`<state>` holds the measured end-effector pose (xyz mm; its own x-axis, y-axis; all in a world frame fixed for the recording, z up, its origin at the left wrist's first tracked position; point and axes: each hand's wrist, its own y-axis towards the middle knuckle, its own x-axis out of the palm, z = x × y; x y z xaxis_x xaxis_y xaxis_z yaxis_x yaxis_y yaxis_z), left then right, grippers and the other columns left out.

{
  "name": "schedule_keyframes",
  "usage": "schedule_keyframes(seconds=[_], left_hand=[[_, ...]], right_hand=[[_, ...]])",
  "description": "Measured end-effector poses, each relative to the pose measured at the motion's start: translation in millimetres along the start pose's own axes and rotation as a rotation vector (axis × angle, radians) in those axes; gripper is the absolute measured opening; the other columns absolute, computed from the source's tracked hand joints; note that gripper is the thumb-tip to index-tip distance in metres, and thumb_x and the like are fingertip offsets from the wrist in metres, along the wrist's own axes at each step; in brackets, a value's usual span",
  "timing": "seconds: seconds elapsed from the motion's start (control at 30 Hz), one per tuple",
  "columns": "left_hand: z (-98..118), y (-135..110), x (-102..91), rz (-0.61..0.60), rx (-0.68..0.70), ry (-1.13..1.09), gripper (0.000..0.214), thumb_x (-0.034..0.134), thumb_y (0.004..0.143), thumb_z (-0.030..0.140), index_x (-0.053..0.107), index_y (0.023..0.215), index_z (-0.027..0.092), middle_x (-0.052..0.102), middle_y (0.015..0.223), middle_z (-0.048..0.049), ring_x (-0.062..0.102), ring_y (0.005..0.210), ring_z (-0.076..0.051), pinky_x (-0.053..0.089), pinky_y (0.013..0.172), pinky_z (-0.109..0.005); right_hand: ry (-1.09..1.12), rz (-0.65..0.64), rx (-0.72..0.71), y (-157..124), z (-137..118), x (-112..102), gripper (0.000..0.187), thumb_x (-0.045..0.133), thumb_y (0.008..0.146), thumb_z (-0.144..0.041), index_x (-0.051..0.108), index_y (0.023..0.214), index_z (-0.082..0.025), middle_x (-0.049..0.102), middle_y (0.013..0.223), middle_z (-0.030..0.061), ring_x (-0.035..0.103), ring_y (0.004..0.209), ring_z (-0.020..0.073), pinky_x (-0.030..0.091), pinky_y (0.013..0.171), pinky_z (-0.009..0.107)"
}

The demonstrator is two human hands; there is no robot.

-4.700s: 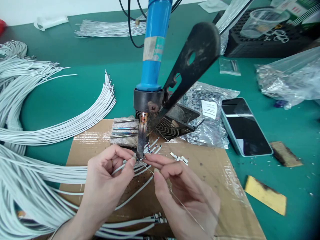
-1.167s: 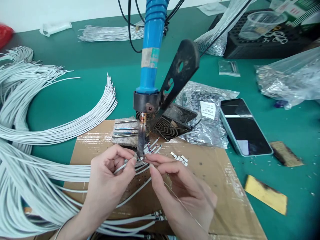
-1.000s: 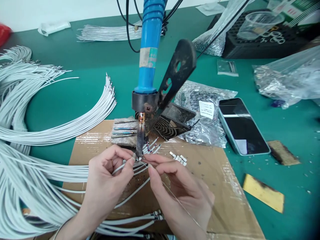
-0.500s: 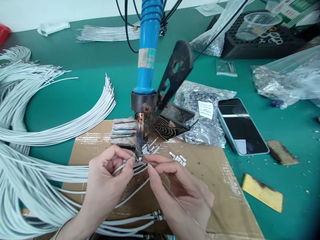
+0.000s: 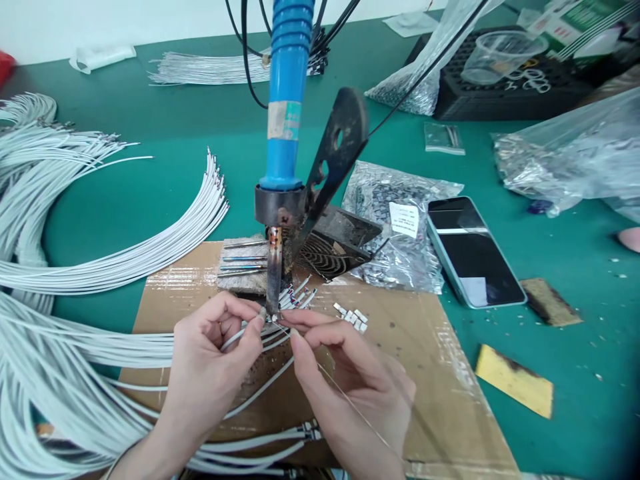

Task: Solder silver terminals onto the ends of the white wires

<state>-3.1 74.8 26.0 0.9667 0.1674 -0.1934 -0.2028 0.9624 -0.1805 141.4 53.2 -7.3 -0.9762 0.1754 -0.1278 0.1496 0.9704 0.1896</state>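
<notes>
My left hand (image 5: 215, 367) pinches a white cable (image 5: 233, 339) between thumb and forefinger, its end close under the hot tip. My right hand (image 5: 355, 387) is closed on a thin strand of solder wire (image 5: 357, 408), which runs from the fingertips down across the palm side. A blue-handled soldering iron (image 5: 285, 147) stands tip down in a dark metal stand (image 5: 336, 143). Its tip (image 5: 273, 283) comes down between my fingertips, where a small metal piece shows; the exact contact is too small to tell. Several cable ends (image 5: 300, 293) lie just behind.
White cable bundles (image 5: 75, 400) fill the left side. Small white connectors (image 5: 353, 317) lie on the cardboard (image 5: 425, 373). Beyond are a bag of parts (image 5: 390, 253), a phone (image 5: 480, 260) and a yellow sponge (image 5: 515, 381). A pinkish rounded shape (image 5: 630, 239) shows at the right edge.
The whole view has shifted slightly, so most things appear a little further left. Both hands keep their grips at the iron tip. A pinkish shape shows more at the right edge.
</notes>
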Motion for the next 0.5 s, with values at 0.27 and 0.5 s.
schedule_keyframes(seconds=[0.27, 0.5], left_hand=[[0.3, -1.2, 2.1, 0.014, 0.024, 0.019, 0.010, 0.073, 0.073, 0.012, 0.068, 0.065, 0.015, 0.053, 0.051, 0.0077, 0.042, 0.045, -0.004, 0.034, 0.042, -0.010], [1.5, -0.6, 4.0, 0.026, 0.055, 0.033, 0.010, 0.072, 0.074, 0.015, 0.068, 0.065, 0.014, 0.054, 0.051, 0.0069, 0.044, 0.045, -0.004, 0.036, 0.043, -0.010]], right_hand=[[-0.013, 0.013, 0.032, -0.5, -0.2, -2.0, 0.019, 0.071, 0.090, -0.011, 0.066, 0.078, -0.025, 0.082, 0.097, -0.0023, 0.079, 0.088, 0.0132, 0.060, 0.083, 0.022], [-0.025, 0.024, 0.009, 0.3, -0.1, -0.2, 0.019, 0.072, 0.090, -0.011, 0.066, 0.079, -0.025, 0.081, 0.096, -0.0054, 0.077, 0.087, 0.0096, 0.058, 0.083, 0.018]])
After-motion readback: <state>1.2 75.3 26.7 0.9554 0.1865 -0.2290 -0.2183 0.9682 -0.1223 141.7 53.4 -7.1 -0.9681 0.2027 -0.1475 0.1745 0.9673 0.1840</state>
